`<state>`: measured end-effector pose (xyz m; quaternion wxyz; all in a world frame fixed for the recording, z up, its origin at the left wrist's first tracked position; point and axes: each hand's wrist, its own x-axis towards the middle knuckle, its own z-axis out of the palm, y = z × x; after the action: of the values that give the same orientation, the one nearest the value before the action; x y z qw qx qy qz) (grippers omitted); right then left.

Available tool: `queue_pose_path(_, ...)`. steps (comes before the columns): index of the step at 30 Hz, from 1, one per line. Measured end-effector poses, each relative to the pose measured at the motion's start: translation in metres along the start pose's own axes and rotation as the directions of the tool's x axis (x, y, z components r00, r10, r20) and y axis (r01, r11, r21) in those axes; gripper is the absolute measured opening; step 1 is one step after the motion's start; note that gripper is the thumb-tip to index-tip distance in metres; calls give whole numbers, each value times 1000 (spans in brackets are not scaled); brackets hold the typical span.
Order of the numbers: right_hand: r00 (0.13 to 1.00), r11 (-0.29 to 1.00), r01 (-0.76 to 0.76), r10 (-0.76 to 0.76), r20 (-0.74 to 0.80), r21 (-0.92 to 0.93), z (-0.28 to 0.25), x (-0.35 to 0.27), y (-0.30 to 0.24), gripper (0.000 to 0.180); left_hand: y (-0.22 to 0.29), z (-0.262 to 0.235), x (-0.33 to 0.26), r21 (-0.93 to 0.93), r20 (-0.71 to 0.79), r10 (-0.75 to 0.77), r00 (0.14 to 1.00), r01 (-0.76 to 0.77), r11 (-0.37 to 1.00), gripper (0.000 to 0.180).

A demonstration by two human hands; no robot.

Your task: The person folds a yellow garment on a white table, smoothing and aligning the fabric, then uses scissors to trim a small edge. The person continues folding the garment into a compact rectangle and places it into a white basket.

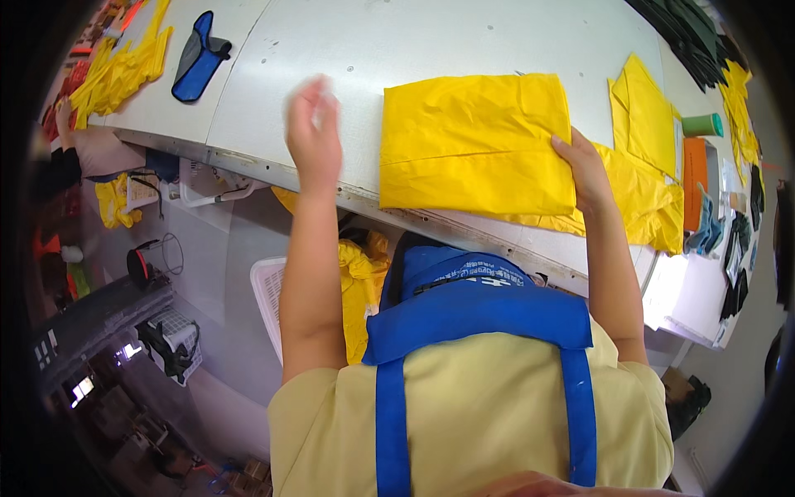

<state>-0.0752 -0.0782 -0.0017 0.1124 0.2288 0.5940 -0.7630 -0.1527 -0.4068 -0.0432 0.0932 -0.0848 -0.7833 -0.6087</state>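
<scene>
A folded bundle of thin, glossy yellow fabric (472, 137) lies at the near edge of the white table, its near edge reaching past the rim. My right hand (586, 170) grips its right side, thumb on top and the other fingers hidden underneath. Left of the bundle, apart from it, my left hand (313, 137) is raised over the table with nothing in it. Motion blurs its fingertips, but the fingers look spread. More yellow fabric (642, 199) lies loosely to the right, partly under the bundle and my right wrist.
A flat yellow folded piece (642, 120), a green roll (702, 125) and an orange box (694, 178) are at the right. A blue-and-grey cloth item (199, 62) lies at the far left. Below the table stands a white basket (269, 298) beside yellow fabric. Another person (108, 153) is at the left.
</scene>
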Motion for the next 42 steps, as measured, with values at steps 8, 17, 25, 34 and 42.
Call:
queue_pose_path(8,960,962,261,-250,129,-84,85,-1,-84,37,51,162,-109,-101,689,479,544,-582,807,53)
queue_pose_path(17,850,864,501,-500,168,37,24,-61,-172,29,-29,201,-94,510,694,-246,677,-220,832,62)
queue_pose_path(25,884,880,427,-455,-108,-210,-173,-100,-134,40,-67,162,-97,338,596,-78,799,-161,927,70)
queue_pose_path(34,867,886,-233,3,-498,-400,-345,-90,38,37,-78,195,-98,364,484,-235,843,51,930,72)
queue_pose_path(42,892,967,-71,-47,-450,-243,-365,-93,66,37,-78,191,-94,399,537,-264,802,34,916,65)
